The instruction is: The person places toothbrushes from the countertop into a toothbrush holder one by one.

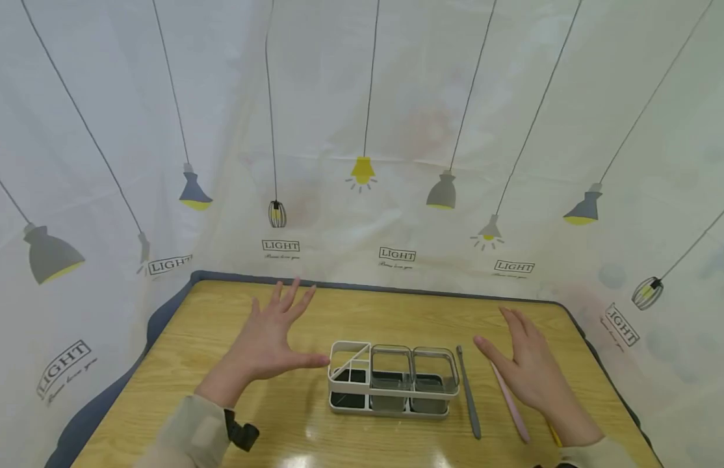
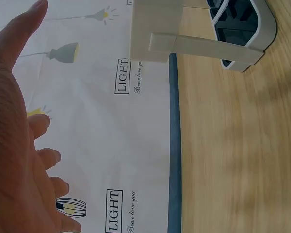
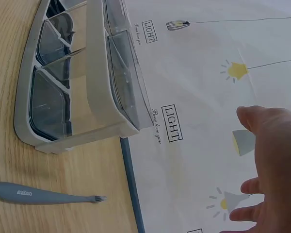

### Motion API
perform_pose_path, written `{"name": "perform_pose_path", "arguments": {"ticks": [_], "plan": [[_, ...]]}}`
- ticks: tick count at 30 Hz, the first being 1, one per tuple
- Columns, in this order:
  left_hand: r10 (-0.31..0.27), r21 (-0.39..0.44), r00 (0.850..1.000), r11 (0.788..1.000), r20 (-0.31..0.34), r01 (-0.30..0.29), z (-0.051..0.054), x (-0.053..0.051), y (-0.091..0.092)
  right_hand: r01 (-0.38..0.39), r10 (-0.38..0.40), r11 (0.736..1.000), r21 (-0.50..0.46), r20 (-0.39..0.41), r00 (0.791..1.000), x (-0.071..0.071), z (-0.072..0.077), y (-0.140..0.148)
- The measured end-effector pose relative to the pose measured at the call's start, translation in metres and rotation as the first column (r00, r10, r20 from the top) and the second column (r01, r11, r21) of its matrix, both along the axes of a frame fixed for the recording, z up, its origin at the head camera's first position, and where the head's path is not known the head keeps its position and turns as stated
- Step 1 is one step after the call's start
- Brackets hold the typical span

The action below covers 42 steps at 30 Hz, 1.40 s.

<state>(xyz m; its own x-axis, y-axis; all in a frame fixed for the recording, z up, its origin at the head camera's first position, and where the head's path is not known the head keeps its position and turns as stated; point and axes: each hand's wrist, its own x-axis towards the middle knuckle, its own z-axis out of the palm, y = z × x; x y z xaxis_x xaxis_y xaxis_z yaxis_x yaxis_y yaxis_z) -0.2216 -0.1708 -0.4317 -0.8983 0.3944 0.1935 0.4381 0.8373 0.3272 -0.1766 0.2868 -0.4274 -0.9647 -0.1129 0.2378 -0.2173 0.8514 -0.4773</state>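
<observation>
Holder (image 1: pixel 394 392) with two clear cups (image 1: pixel 435 365), standing at six o'clock in the head view.
The left hand (image 1: pixel 271 344), between nine and ten o'clock of the holder, and the right hand (image 1: pixel 528 370), at three past the grey brush (image 1: pixel 469 393), have fingers apart and grip nothing. The holder appears stiff and fairly light; the cups look smooth, perhaps slippery. Its end bars (image 3: pixel 89 138), at nine and three o'clock, seem the surest hold.

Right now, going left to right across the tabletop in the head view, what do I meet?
Left hand, white holder with clear cups, gray toothbrush, right hand.
</observation>
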Motion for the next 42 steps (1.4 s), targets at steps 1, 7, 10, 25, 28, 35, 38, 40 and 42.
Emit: {"name": "perform_pose_path", "arguments": {"ticks": [1, 7, 10, 25, 28, 35, 38, 40, 42], "plan": [[-0.007, 0.017, 1.000, 1.000, 0.006, 0.007, -0.002, 0.000, 0.000, 0.001, -0.001, 1.000, -0.017, 0.015, 1.000, 0.000, -0.001, 0.000], [-0.052, 0.144, 0.998, 0.988, 0.041, 0.046, -0.012, 0.000, 0.003, 0.018, -0.006, 0.994, -0.110, 0.114, 0.993, -0.003, -0.009, 0.000], [-0.078, 0.206, 0.995, 0.976, 0.057, 0.065, -0.016, -0.001, 0.006, 0.028, -0.008, 0.991, -0.133, 0.148, 0.989, -0.004, -0.012, -0.001], [-0.267, 0.464, 0.942, 0.873, 0.204, 0.147, -0.048, -0.008, 0.020, 0.110, -0.021, 0.964, -0.242, 0.343, 0.939, -0.021, -0.036, -0.008], [-0.273, 0.477, 0.937, 0.867, 0.216, 0.142, -0.051, -0.008, 0.022, 0.116, -0.029, 0.964, -0.241, 0.338, 0.941, -0.026, -0.043, -0.010], [-0.298, 0.487, 0.920, 0.862, 0.255, 0.144, -0.062, -0.011, 0.025, 0.148, -0.066, 0.967, -0.205, 0.360, 0.931, -0.034, -0.056, -0.011], [-0.318, 0.497, 0.914, 0.853, 0.251, 0.161, -0.066, -0.013, 0.027, 0.150, -0.067, 0.969, -0.195, 0.375, 0.925, -0.037, -0.063, -0.010], [-0.339, 0.511, 0.908, 0.841, 0.247, 0.176, -0.068, -0.014, 0.029, 0.147, -0.063, 0.969, -0.197, 0.379, 0.923, -0.040, -0.070, -0.009], [-0.364, 0.525, 0.901, 0.828, 0.237, 0.197, -0.070, -0.015, 0.030, 0.147, -0.063, 0.970, -0.195, 0.382, 0.922, -0.042, -0.077, -0.008]]}}
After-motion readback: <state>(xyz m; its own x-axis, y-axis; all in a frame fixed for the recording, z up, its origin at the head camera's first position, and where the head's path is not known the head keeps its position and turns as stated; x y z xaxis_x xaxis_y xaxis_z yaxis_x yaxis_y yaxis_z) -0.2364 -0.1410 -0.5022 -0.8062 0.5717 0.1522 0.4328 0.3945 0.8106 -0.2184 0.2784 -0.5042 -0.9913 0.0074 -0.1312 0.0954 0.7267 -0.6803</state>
